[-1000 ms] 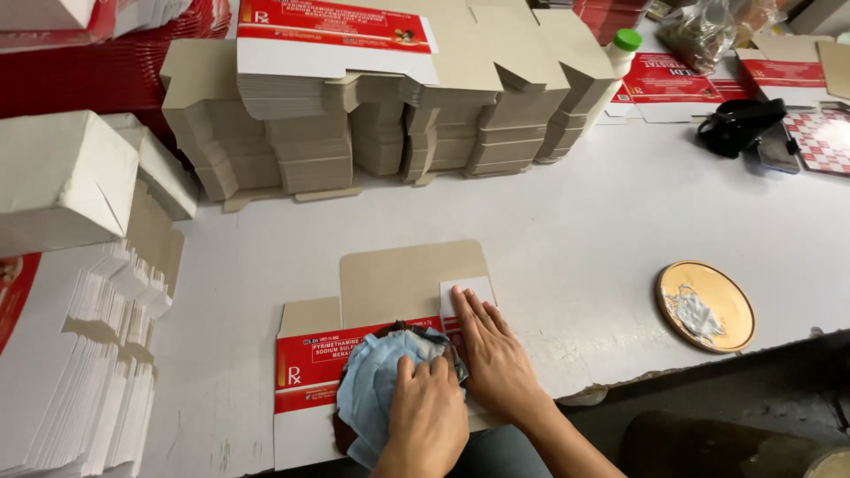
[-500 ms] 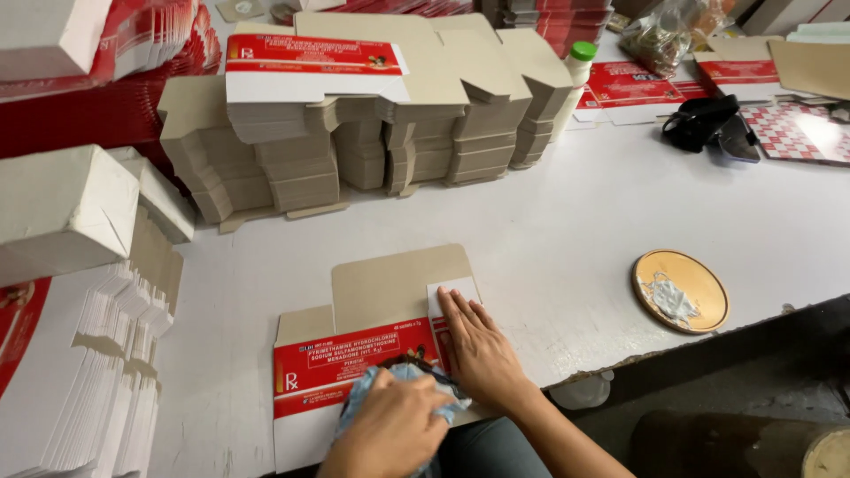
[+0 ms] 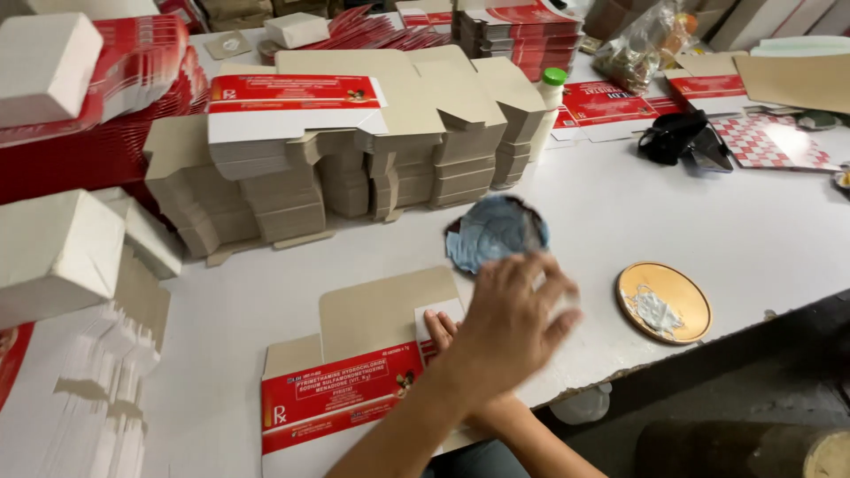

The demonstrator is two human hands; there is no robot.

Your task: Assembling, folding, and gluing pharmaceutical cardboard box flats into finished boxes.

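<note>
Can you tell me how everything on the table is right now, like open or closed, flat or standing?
left hand, open, empty, blurred above the carton
right hand, flat on the carton, mostly hidden
carton, unfolded, lying flat
blue cloth, crumpled, on the table, untouched
round gold dish, holds white paste
bottle, upright, green cap on
stacked cartons, flat, piled

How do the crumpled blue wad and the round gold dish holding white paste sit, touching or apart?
Apart. The head view shows bare white table between the crumpled blue wad and the round gold dish.
</note>
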